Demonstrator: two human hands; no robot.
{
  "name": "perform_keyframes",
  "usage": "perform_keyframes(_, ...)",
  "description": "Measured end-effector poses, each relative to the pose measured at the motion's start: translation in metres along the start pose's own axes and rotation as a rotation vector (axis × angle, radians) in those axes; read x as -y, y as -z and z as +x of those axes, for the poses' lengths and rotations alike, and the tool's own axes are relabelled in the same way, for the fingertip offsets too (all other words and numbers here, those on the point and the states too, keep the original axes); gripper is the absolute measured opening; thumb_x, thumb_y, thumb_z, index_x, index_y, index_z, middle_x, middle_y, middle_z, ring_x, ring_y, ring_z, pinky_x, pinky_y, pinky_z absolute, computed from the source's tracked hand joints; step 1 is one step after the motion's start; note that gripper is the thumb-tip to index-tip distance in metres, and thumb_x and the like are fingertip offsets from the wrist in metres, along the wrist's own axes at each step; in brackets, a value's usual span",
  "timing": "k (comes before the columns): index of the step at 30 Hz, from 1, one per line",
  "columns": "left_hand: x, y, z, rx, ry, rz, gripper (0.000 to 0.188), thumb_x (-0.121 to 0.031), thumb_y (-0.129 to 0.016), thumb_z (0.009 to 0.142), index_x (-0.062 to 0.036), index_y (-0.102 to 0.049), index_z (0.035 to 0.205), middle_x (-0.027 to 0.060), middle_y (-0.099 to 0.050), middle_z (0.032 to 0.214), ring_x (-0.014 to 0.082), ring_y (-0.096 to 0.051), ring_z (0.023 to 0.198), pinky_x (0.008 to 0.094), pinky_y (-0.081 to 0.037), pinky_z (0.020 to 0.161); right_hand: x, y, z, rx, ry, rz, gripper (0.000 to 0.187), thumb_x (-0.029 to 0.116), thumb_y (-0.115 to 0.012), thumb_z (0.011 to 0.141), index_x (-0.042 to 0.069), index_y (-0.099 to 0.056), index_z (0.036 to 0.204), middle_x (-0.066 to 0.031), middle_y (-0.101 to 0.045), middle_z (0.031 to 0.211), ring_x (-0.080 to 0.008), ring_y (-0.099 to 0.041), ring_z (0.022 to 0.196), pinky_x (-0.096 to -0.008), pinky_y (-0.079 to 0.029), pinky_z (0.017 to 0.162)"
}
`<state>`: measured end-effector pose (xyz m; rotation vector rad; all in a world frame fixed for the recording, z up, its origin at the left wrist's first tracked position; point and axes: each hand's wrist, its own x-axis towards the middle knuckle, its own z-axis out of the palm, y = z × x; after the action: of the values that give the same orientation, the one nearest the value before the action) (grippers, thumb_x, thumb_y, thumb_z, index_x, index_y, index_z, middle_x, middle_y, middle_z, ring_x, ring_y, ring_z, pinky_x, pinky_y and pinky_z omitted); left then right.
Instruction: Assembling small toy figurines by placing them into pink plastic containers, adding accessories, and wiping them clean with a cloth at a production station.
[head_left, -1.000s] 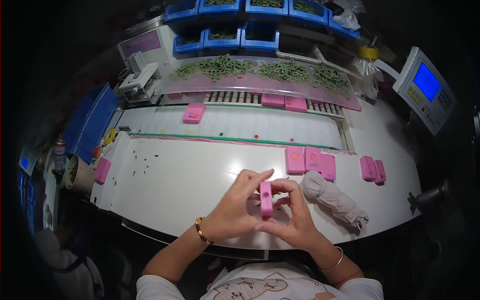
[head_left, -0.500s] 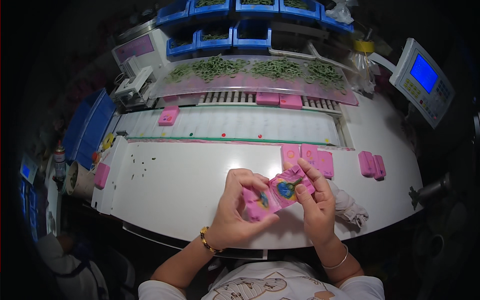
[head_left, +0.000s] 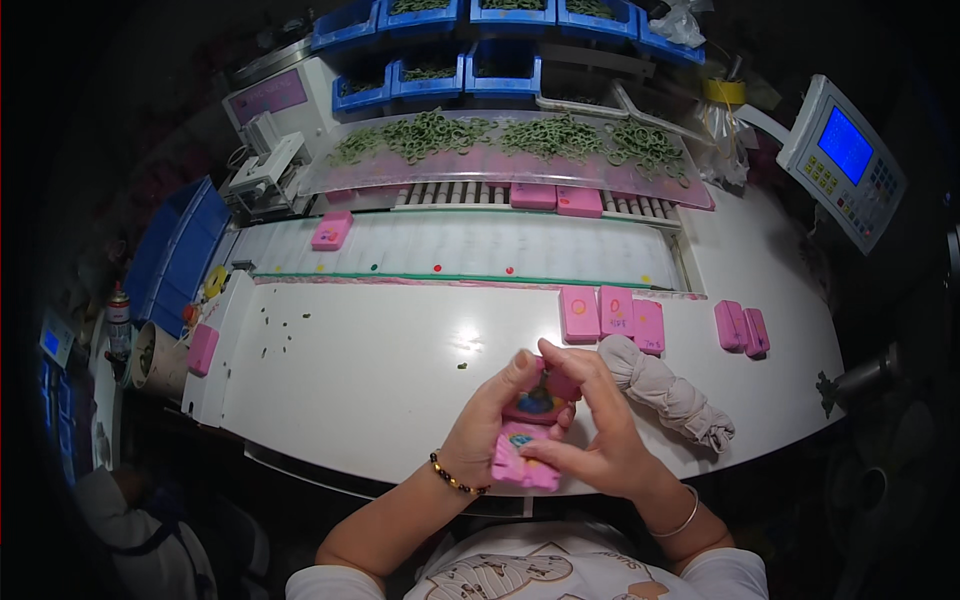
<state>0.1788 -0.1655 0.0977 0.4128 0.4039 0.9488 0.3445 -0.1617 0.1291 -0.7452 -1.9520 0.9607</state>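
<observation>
Between my hands is a pink two-part rubber mold (head_left: 510, 465), opened out with its halves one above the other. Both inner faces carry blue and yellow patches. A dark green piece seems to stand in the upper half, partly covered by fingers. My left hand (head_left: 482, 420) is closed round the mold's left side, thumb up by the upper half. From the right, my right hand (head_left: 610, 430) grips it too, its thumb across the lower half and its fingers behind the upper one. A small green scrap (head_left: 462, 366) lies on the white table just beyond.
A rolled grey cloth (head_left: 660, 390) lies right of my hands. Closed pink molds (head_left: 580, 315) stand behind it, more at the right. Across the back run a conveyor (head_left: 470, 245) and a clear tray (head_left: 350, 178) of green rings. A control panel (head_left: 845, 160) rises at right.
The mold has come nearer to me and turned, its halves now stacked instead of side by side. My right hand has moved left and down, uncovering the cloth. A green scrap now shows on the table.
</observation>
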Motion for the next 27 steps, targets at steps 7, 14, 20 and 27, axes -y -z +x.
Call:
perform_keyframes(7, -0.003, 0.004, 0.005, -0.209, 0.006, 0.035, 0.045, -0.038, -0.037, 0.097, 0.0001, -0.061, 0.091, 0.0156, -0.063, 0.077, 0.0196, -0.06, 0.065, 0.0294, -0.05, 0.058, 0.003, -0.006, -0.001, -0.145, 0.095, -0.367, 0.076, 0.022, -0.079, 0.075, -0.001, -0.043, 0.138, -0.0191, -0.047, 0.127, -0.0331, -0.047, 0.112, -0.0411, -0.04, 0.095)
perform_keyframes(14, 0.007, 0.009, 0.007, -0.234, -0.256, 0.291, 0.032, -0.022, -0.037, 0.097, -0.0007, -0.058, 0.088, 0.0069, -0.06, 0.078, 0.0112, -0.057, 0.064, 0.0259, -0.05, 0.059, -0.001, -0.007, 0.0, -0.275, 0.076, -0.34, 0.022, 0.006, -0.073, 0.076, 0.005, -0.068, 0.097, -0.0108, -0.055, 0.1, -0.0251, -0.052, 0.089, -0.0349, -0.042, 0.076)
perform_keyframes(20, 0.01, 0.009, 0.005, -0.257, -0.308, 0.349, 0.032, -0.02, -0.034, 0.098, -0.0007, -0.057, 0.087, 0.0056, -0.059, 0.08, 0.0102, -0.055, 0.07, 0.0256, -0.048, 0.067, 0.002, -0.01, 0.001, -0.266, 0.068, -0.368, 0.016, 0.006, -0.073, 0.076, 0.004, -0.067, 0.091, -0.0102, -0.053, 0.096, -0.0243, -0.051, 0.084, -0.0329, -0.043, 0.071)
perform_keyframes(27, 0.008, 0.001, 0.005, -0.274, -0.374, 0.385, 0.032, -0.02, -0.033, 0.099, -0.0012, -0.056, 0.086, 0.0038, -0.057, 0.079, 0.0094, -0.052, 0.072, 0.0246, -0.044, 0.071, -0.003, -0.017, -0.001, -0.239, 0.1, -0.201, 0.021, -0.002, -0.072, 0.075, 0.001, -0.06, 0.092, -0.0125, -0.057, 0.094, -0.0286, -0.057, 0.08, -0.0361, -0.048, 0.072)
